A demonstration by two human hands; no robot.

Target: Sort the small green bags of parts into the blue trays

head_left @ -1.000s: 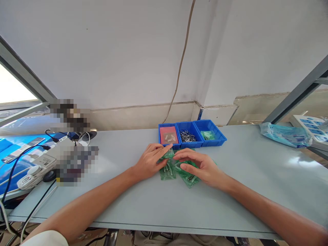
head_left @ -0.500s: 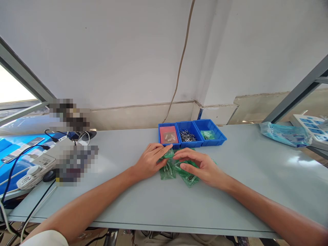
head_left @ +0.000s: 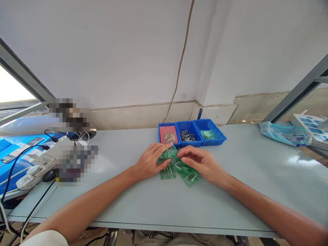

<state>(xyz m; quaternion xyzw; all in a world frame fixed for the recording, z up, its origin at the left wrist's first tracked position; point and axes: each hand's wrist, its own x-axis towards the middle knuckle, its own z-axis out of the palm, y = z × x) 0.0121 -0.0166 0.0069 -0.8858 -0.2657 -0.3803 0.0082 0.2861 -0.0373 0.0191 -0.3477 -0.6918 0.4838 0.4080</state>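
Note:
Small green plastic packets (head_left: 189, 173) with metal pieces inside lie in a loose pile on the grey table. My left hand (head_left: 153, 160) rests at the pile's left side, thumb and fingers apart around a green packet (head_left: 167, 153); whether it grips the packet is unclear. At the right side, my right hand (head_left: 202, 162) curves over the packets, its thumb and fingers apart with nothing seen between them. Just behind the hands stand three joined blue bins: the left bin (head_left: 159, 136) holds a pink packet, the middle bin (head_left: 191, 124) many metal pins, the right bin (head_left: 220, 139) a green packet.
Power strips and cables (head_left: 46, 160) crowd the table's left side beside a blurred patch. On the right lie a light-blue plastic bag (head_left: 284, 134) and a white tray with blue squares (head_left: 312, 128). A wall rises behind the grey table (head_left: 164, 208).
My right hand has shifted slightly right, away from my left hand. More of the green packets between the hands now shows. The bins have not moved.

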